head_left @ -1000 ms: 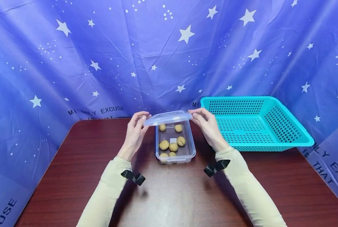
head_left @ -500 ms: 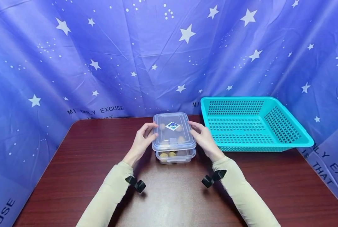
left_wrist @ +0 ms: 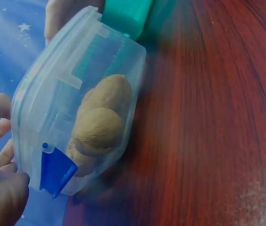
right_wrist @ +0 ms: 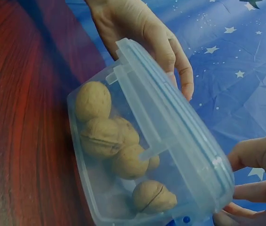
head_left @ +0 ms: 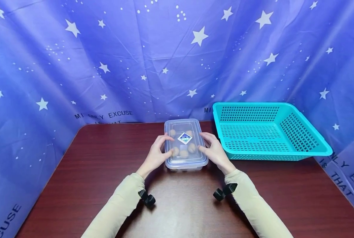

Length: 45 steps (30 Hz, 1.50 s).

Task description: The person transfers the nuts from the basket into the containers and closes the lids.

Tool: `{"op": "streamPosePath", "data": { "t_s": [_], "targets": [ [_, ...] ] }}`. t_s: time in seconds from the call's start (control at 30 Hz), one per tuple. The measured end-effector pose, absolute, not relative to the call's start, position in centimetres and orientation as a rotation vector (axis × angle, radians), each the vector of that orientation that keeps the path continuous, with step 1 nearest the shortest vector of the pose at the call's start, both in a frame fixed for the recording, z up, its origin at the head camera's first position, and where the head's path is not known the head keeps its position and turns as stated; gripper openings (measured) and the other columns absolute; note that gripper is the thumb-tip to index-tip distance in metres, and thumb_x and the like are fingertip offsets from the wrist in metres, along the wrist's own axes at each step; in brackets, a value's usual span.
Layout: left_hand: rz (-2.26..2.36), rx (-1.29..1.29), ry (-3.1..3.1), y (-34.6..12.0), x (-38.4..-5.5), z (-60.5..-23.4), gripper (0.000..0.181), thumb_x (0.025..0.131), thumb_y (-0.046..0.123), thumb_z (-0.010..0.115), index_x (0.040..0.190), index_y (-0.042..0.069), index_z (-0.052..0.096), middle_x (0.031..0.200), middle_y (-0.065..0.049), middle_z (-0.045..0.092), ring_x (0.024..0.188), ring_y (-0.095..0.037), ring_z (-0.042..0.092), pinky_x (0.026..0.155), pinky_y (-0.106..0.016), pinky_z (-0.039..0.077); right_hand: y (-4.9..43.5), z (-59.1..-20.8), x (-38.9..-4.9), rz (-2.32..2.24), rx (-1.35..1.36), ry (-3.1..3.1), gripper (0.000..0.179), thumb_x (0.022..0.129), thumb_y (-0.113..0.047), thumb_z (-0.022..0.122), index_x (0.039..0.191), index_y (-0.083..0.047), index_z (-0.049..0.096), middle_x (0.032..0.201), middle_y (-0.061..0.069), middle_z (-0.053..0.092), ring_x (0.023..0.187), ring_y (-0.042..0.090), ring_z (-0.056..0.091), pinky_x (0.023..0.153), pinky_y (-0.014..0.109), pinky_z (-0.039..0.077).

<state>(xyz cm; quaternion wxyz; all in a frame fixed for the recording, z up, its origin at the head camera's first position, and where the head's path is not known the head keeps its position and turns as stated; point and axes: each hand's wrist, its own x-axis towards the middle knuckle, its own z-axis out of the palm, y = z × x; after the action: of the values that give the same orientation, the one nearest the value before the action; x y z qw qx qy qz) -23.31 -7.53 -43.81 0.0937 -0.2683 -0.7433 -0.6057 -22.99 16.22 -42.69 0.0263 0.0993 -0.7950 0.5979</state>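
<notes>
A clear plastic lid (head_left: 190, 123) with a diamond-shaped label (head_left: 185, 138) lies over the food container (right_wrist: 100, 197) on the table. Several walnuts (right_wrist: 93, 101) show through the container's walls, lying on its bottom. My left hand (head_left: 155, 156) touches the lid's left edge, thumb and fingers spread over the rim. On the opposite side my right hand (head_left: 215, 152) rests its fingertips along the right edge. A blue latch (left_wrist: 57, 172) hangs at the container's side in the left wrist view.
A turquoise perforated basket (head_left: 272, 153) stands at the back right, beside my right hand. The dark red wooden table (head_left: 105, 158) ends at a blue star-patterned curtain (head_left: 153, 66) behind and at the sides.
The lid has come down from a tilted position above the container's far end and now covers the whole top. Both hands have moved down and nearer with it, staying at its sides.
</notes>
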Motion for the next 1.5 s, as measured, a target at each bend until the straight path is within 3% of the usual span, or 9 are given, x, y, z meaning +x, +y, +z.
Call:
{"op": "streamPosePath", "data": {
  "t_s": [0.27,0.47,0.7,0.83,0.97,1.13,1.33,1.5],
  "targets": [
    [-1.597,-0.841,-2.28,-7.8,-24.8,-45.4,0.032,0.078,-0.012,0.068,0.107,-0.001,0.063,0.12,-0.018,0.053,0.136,-0.036,0.034,0.11,-0.037,0.025,16.5,-43.2,-22.9,1.814,0.306,-2.482,0.055,0.086,0.008,0.059,0.137,0.016,0.041,0.142,0.028,0.031,0.133,0.039,0.036,0.107,0.038,0.03],
    [-1.58,-0.881,-2.304,-8.1,-25.2,-45.5,0.03,0.079,-0.013,0.067,0.107,-0.003,0.063,0.121,-0.02,0.053,0.136,-0.036,0.034,0.11,-0.036,0.025,16.4,-43.2,-22.9,1.765,0.289,-2.514,0.055,0.087,0.006,0.059,0.137,0.015,0.041,0.142,0.027,0.032,0.132,0.039,0.038,0.107,0.04,0.031],
    [-1.648,-0.917,-2.268,-8.4,-25.3,-44.7,0.028,0.08,-0.019,0.062,0.107,-0.014,0.06,0.121,-0.033,0.049,0.134,-0.046,0.03,0.111,-0.04,0.023,16.4,-43.5,-23.9,1.822,0.32,-2.513,0.054,0.089,0.007,0.059,0.138,0.017,0.038,0.142,0.032,0.029,0.132,0.044,0.035,0.106,0.044,0.03],
    [-1.578,-0.914,-2.281,-9.0,-25.7,-45.0,0.028,0.081,-0.017,0.062,0.108,-0.012,0.06,0.122,-0.03,0.05,0.135,-0.045,0.031,0.112,-0.043,0.021,16.1,-43.8,-24.5,1.885,0.348,-2.47,0.054,0.089,0.007,0.059,0.137,0.017,0.039,0.142,0.031,0.029,0.132,0.044,0.036,0.107,0.044,0.03],
    [-1.512,-0.876,-2.326,-9.8,-26.4,-45.8,0.036,0.083,-0.011,0.064,0.118,-0.007,0.057,0.133,-0.025,0.048,0.136,-0.04,0.031,0.112,-0.045,0.019,15.6,-44.4,-24.9,1.899,0.374,-2.437,0.055,0.089,0.004,0.061,0.139,0.013,0.041,0.143,0.026,0.031,0.133,0.039,0.037,0.108,0.041,0.029],
    [-1.507,-0.778,-2.41,-10.7,-26.7,-46.0,0.053,0.087,-0.001,0.062,0.137,-0.006,0.045,0.149,-0.023,0.033,0.139,-0.036,0.026,0.112,-0.046,0.019,15.0,-45.0,-25.3,1.898,0.378,-2.469,0.059,0.091,-0.004,0.063,0.144,0.001,0.038,0.147,0.022,0.027,0.137,0.037,0.028,0.111,0.046,0.023],
    [-1.561,-0.629,-2.556,-11.3,-26.7,-45.8,0.063,0.093,0.009,0.06,0.148,0.0,0.031,0.149,-0.028,0.028,0.137,-0.037,0.028,0.11,-0.048,0.022,14.8,-45.4,-25.9,1.927,0.351,-2.514,0.062,0.093,-0.009,0.062,0.148,-0.005,0.034,0.151,0.023,0.022,0.139,0.042,0.021,0.111,0.051,0.019],
    [-1.758,-0.531,-2.624,-11.5,-26.5,-45.9,0.064,0.099,0.013,0.055,0.154,0.012,0.022,0.147,-0.027,0.033,0.13,-0.039,0.04,0.104,-0.05,0.034,14.2,-43.8,-24.9,2.013,0.353,-2.503,0.062,0.095,-0.004,0.058,0.149,0.001,0.028,0.143,0.034,0.033,0.126,0.048,0.041,0.103,0.054,0.033]
  ]
}}
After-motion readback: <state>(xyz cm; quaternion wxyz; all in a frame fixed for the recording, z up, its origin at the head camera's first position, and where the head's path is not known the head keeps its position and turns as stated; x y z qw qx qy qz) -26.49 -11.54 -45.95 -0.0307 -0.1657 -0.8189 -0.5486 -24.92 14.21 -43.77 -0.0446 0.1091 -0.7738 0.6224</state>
